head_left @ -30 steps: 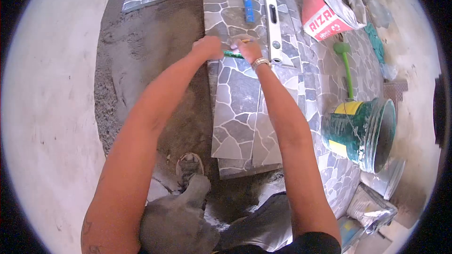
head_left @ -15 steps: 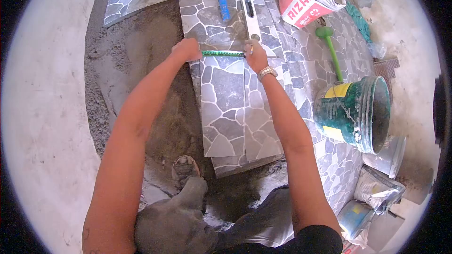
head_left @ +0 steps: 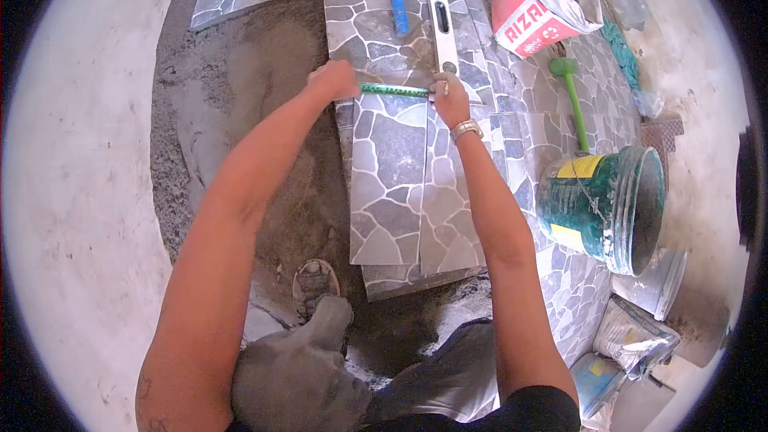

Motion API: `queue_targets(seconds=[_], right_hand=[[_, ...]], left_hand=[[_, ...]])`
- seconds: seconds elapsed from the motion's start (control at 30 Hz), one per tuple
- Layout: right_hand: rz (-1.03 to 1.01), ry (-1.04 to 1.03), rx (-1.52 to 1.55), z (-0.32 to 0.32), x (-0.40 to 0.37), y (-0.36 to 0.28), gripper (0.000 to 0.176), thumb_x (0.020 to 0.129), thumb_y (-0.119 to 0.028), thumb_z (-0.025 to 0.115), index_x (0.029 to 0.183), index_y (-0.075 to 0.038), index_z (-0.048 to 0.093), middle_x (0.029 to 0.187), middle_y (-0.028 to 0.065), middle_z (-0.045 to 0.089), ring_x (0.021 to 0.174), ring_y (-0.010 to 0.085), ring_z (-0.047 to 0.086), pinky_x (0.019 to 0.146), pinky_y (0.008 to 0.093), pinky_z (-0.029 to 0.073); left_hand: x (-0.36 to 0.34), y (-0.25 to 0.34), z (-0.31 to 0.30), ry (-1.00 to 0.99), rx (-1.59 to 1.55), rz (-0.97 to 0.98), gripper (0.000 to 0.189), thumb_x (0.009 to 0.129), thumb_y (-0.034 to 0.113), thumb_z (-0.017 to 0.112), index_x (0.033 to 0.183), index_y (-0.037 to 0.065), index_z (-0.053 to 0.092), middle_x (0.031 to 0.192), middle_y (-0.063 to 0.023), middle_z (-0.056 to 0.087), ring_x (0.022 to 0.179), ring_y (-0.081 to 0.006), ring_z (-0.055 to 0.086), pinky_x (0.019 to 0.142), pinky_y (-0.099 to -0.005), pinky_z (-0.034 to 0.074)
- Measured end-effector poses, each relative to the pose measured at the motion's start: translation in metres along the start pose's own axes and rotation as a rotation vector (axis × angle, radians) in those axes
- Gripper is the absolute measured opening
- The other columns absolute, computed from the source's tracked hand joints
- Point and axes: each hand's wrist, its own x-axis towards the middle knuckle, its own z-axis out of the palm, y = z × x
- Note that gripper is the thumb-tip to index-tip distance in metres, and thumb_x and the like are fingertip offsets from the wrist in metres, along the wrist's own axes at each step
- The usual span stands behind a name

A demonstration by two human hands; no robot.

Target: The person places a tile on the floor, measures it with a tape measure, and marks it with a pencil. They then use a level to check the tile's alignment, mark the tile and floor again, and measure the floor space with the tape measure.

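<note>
A green tape measure [head_left: 395,91] is stretched sideways across a stone-patterned floor tile [head_left: 388,152]. At its left end my left hand [head_left: 333,80] is closed, hiding whatever part of the tape it grips. My right hand [head_left: 452,102], with a watch on the wrist, pinches the other end near the tile's far edge. A thin, light pencil-like stick [head_left: 446,89] shows between its fingers. Just beyond that hand lies a spirit level [head_left: 441,20]. A trowel with a blue handle [head_left: 398,10] rests on the tiles to its left.
Bare mortar [head_left: 272,88] spreads to the left, with my shoe [head_left: 315,284] on it. On the right are a green bucket [head_left: 588,200] lying on its side, a green mallet [head_left: 569,96] and a red-and-white sack [head_left: 532,16]. More containers and bags [head_left: 632,332] stand at lower right.
The view has shifted a little, so the tiles and tools appear farther right. Both hands stay at the two ends of the stretched tape.
</note>
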Motion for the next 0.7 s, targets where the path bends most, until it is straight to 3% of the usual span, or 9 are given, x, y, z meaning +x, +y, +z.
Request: queue_targets(seconds=[0.07, 0.13, 0.17, 0.27, 0.37, 0.47, 0.5, 0.7], right_hand=[[-0.003, 0.035, -0.069, -0.001, 0.001, -0.012, 0.020, 0.094, -0.017, 0.050, 0.106, -0.006, 0.062, 0.093, 0.0214, 0.070, 0.089, 0.0413, 0.067, 0.079, 0.0483, 0.053], [0.009, 0.096, -0.150, -0.003, 0.005, -0.029, 0.022, 0.095, -0.017, 0.050, 0.109, -0.006, 0.062, 0.091, 0.0210, 0.070, 0.088, 0.0410, 0.067, 0.078, 0.0485, 0.053], [-0.153, 0.250, -0.082, -0.001, 0.007, -0.040, 0.019, 0.093, -0.018, 0.053, 0.101, -0.005, 0.065, 0.086, 0.0203, 0.070, 0.085, 0.0410, 0.067, 0.076, 0.0478, 0.053], [0.030, -0.081, 0.231, -0.005, 0.017, -0.077, 0.023, 0.090, -0.022, 0.058, 0.090, -0.002, 0.069, 0.084, 0.0204, 0.070, 0.082, 0.0385, 0.069, 0.076, 0.0454, 0.053], [0.065, -0.187, 0.344, 0.060, 0.040, -0.026, 0.027, 0.088, -0.024, 0.064, 0.094, 0.002, 0.071, 0.083, 0.0131, 0.073, 0.076, 0.0193, 0.070, 0.066, 0.0343, 0.054], [0.032, -0.256, 0.114, 0.050, 0.040, -0.069, 0.022, 0.081, -0.020, 0.065, 0.082, 0.000, 0.073, 0.074, 0.0114, 0.072, 0.069, 0.0193, 0.070, 0.063, 0.0328, 0.054], [0.093, -0.299, 0.110, 0.034, 0.035, -0.095, 0.027, 0.078, -0.028, 0.065, 0.077, -0.002, 0.073, 0.071, 0.0123, 0.072, 0.065, 0.0202, 0.071, 0.063, 0.0334, 0.055], [0.114, -0.461, 0.226, 0.053, 0.045, -0.082, 0.022, 0.079, -0.019, 0.065, 0.075, 0.001, 0.072, 0.070, 0.0114, 0.071, 0.061, 0.0181, 0.070, 0.058, 0.0324, 0.056]], left_hand=[[0.015, -0.011, 0.016, 0.055, 0.021, 0.078, 0.038, 0.073, 0.023, 0.063, 0.103, 0.001, 0.072, 0.109, -0.0257, 0.068, 0.104, -0.0430, 0.066, 0.091, -0.0511, 0.053], [0.011, -0.010, 0.013, 0.053, -0.007, 0.047, 0.038, 0.073, 0.022, 0.063, 0.103, 0.001, 0.072, 0.111, -0.0256, 0.068, 0.105, -0.0427, 0.066, 0.091, -0.0510, 0.053], [0.005, -0.006, 0.009, 0.051, -0.022, 0.032, 0.037, 0.073, 0.022, 0.063, 0.103, 0.001, 0.072, 0.112, -0.0255, 0.068, 0.106, -0.0425, 0.066, 0.091, -0.0509, 0.053], [-0.008, 0.002, -0.001, 0.046, -0.061, -0.025, 0.038, 0.073, 0.022, 0.063, 0.104, 0.001, 0.072, 0.113, -0.0250, 0.068, 0.107, -0.0421, 0.066, 0.092, -0.0506, 0.053], [-0.005, 0.000, 0.002, 0.062, -0.063, -0.017, 0.040, 0.073, 0.024, 0.064, 0.105, 0.001, 0.071, 0.113, -0.0247, 0.068, 0.107, -0.0416, 0.065, 0.092, -0.0497, 0.053], [-0.012, 0.003, -0.005, 0.048, -0.065, -0.029, 0.043, 0.072, 0.025, 0.066, 0.107, 0.001, 0.071, 0.112, -0.0246, 0.068, 0.107, -0.0412, 0.066, 0.092, -0.0494, 0.053], [-0.014, 0.004, -0.006, 0.049, -0.062, -0.030, 0.043, 0.072, 0.026, 0.067, 0.107, 0.001, 0.071, 0.112, -0.0244, 0.068, 0.108, -0.0410, 0.066, 0.092, -0.0493, 0.053], [-0.014, 0.006, -0.007, 0.035, -0.061, -0.047, 0.043, 0.072, 0.026, 0.068, 0.107, 0.002, 0.071, 0.115, -0.0237, 0.068, 0.109, -0.0397, 0.066, 0.092, -0.0486, 0.053]])
